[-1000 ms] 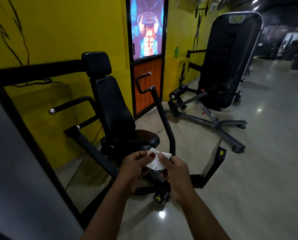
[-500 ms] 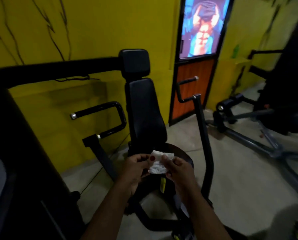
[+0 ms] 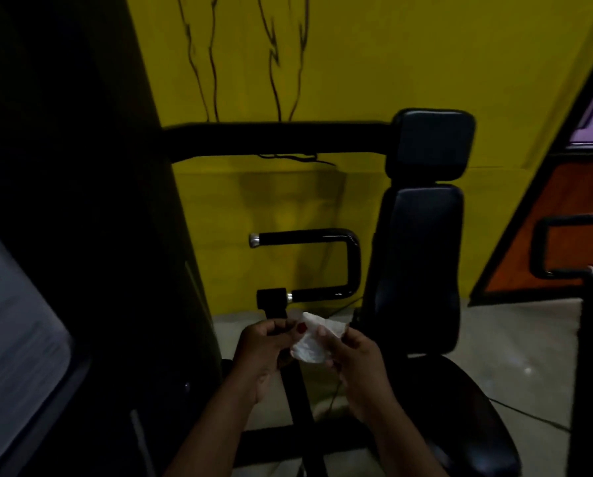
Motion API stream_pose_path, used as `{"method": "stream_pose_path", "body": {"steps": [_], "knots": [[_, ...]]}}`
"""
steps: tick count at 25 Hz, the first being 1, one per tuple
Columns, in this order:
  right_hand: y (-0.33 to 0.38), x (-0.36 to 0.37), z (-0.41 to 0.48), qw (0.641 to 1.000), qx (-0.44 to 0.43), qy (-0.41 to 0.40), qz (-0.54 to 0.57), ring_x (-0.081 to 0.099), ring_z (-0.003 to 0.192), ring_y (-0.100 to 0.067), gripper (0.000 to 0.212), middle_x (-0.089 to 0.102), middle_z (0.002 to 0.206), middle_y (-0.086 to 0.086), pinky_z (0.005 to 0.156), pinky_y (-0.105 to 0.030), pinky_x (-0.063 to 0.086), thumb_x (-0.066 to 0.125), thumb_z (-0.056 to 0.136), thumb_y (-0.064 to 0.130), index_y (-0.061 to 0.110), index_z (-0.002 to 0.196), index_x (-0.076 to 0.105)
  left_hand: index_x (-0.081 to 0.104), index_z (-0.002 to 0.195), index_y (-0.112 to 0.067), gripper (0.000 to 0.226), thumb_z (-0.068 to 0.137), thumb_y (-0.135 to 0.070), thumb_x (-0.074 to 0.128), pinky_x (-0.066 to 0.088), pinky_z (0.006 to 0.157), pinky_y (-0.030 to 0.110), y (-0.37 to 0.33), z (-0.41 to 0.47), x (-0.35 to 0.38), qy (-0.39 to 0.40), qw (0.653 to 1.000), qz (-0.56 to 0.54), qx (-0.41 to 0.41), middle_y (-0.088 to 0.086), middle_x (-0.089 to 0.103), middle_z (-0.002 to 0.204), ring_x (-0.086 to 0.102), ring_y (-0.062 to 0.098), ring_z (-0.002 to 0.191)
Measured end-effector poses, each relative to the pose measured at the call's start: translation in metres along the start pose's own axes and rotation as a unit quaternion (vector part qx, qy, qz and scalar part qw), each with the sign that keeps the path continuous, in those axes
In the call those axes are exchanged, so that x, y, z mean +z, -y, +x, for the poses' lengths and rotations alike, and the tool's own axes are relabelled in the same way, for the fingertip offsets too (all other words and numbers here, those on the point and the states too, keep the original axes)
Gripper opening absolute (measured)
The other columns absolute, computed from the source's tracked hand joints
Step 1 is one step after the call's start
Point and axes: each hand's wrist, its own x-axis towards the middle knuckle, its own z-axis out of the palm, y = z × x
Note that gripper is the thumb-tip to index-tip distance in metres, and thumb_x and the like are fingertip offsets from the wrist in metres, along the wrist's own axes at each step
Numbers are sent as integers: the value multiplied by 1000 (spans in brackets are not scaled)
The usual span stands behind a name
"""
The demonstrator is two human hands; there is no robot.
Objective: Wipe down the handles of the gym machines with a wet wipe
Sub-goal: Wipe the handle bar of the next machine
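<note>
Just below the U-shaped handle (image 3: 322,263), both hands (image 3: 322,352) pinch the wet wipe (image 3: 314,342); bunched thus, it may skip the handle's far side.

Your two hands and bare forearms, in dim light.
Your left hand (image 3: 262,351) wears dark red polish on its thumbnail (image 3: 301,327); your right hand (image 3: 357,368) is too blurred to show any. Your left forearm (image 3: 212,425) and right forearm (image 3: 403,433) are uncovered.

Wipe (image 3: 314,342) between left hand (image 3: 266,352) and right hand (image 3: 355,366); handle (image 3: 322,263) behind them, seat (image 3: 422,270) right, wall (image 3: 357,63) behind.
</note>
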Motion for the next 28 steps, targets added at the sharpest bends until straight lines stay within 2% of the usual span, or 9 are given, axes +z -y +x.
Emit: {"method": "stream_pose_path", "body": {"steps": [4,7,10,13,15,17,19,23,28], "knots": [[-1,29,81,999,18,39,-21,70,94,-32,27,73,101,-16,85,-45,55,71,82,12,4,108,69,70,87,-5,4,84,-7,67,51,50,19,-27,68,-21,-14,1000,-11,16,5,73,75,69,12,62],[12,50,145,997,7,31,-70,70,70,-14,8,73,85,-6,59,-25,54,66,88,5,9,94,69,69,92,-10,8,84,-12,70,51,51,22,-55,121,-32,-46,998,-21,21,4,72,78,68,13,64],[30,78,212,983,-94,15,-160,65,63,0,11,71,73,6,54,-12,47,62,91,3,12,88,68,65,102,-14,17,87,-19,70,50,61,27,-80,178,-50,-114,993,-7,18,5,67,86,63,18,76],[38,107,272,895,-257,27,-362,62,70,9,15,73,85,5,59,-8,43,65,86,5,17,89,74,63,110,-14,19,93,-22,62,49,64,29,-91,222,-64,-144,990,-2,12,6,65,100,64,23,88],[24,113,298,819,-312,65,-478,68,83,-4,16,73,102,-5,65,-20,51,65,84,9,15,96,74,62,114,-13,25,96,-30,57,50,67,32,-92,239,-66,-147,989,-11,0,7,64,107,64,27,93],[-8,110,312,731,-383,92,-557,66,104,-23,34,67,119,-12,79,-34,56,58,83,12,10,115,70,65,106,-16,29,98,-39,50,50,69,34,-91,251,-67,-151,988,-14,-25,6,66,104,64,26,92],[-36,93,314,658,-459,121,-585,50,127,-24,44,56,135,-13,103,-38,43,48,89,18,8,131,56,67,95,-19,34,100,-43,42,49,68,32,-91,257,-68,-153,987,-24,-44,2,69,95,65,22,86],[-46,73,316,613,-552,152,-545,42,134,-24,36,48,141,-12,115,-35,29,41,103,27,9,133,51,69,96,-17,43,101,-45,37,47,65,30,-91,264,-74,-163,985,-29,-46,4,71,95,66,20,84],[-12,128,330,602,-410,196,-656,63,100,-30,32,67,109,-12,77,-34,52,45,88,20,6,102,70,67,104,-18,41,101,-46,38,49,67,33,-89,266,-73,-172,983,-21,-55,8,70,97,66,24,88]]}}
